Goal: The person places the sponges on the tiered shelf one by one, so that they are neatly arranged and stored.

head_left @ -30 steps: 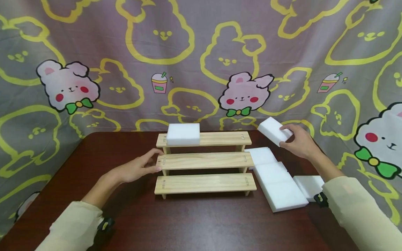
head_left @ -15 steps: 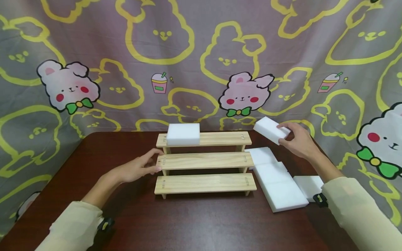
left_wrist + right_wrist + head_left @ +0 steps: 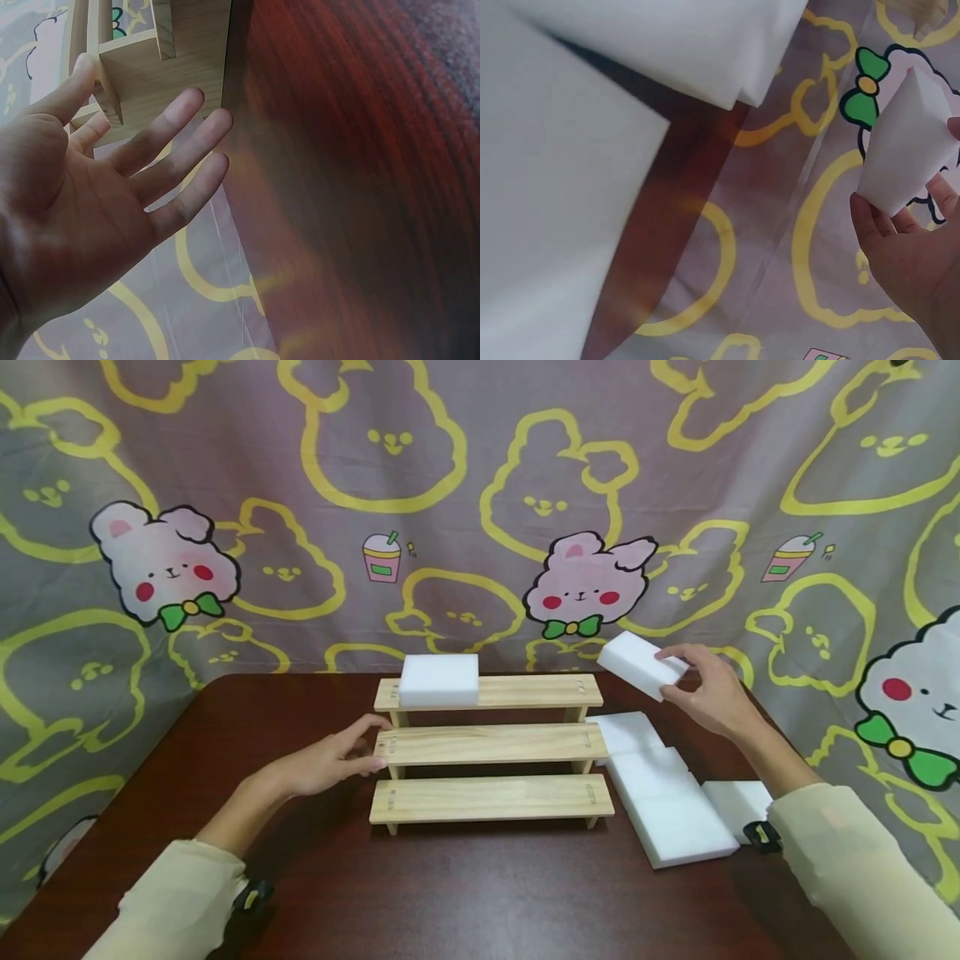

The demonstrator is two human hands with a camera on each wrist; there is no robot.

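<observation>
A three-tier wooden display stand (image 3: 491,745) rests on the table. My left hand (image 3: 322,766) is at the left end of its middle step, thumb at the front edge and index finger at the back edge, gripping it lightly. In the left wrist view the other fingers (image 3: 180,161) extend loosely apart below the step. My right hand (image 3: 708,689) pinches a white foam block (image 3: 637,662) between thumb and fingers, tilted in the air right of the top step. The right wrist view shows this block (image 3: 909,146) too. Another white foam block (image 3: 438,681) sits on the top step's left part.
Several white foam blocks (image 3: 663,797) lie flat on the table right of the stand, the farthest close to its right end. One more foam block (image 3: 735,806) lies partly under my right forearm. Behind the dark red table (image 3: 480,893) hangs a patterned curtain (image 3: 480,510).
My right hand has carried its foam block slightly left and up, toward the stand's top step. The left hand, the stand and the other blocks stay put.
</observation>
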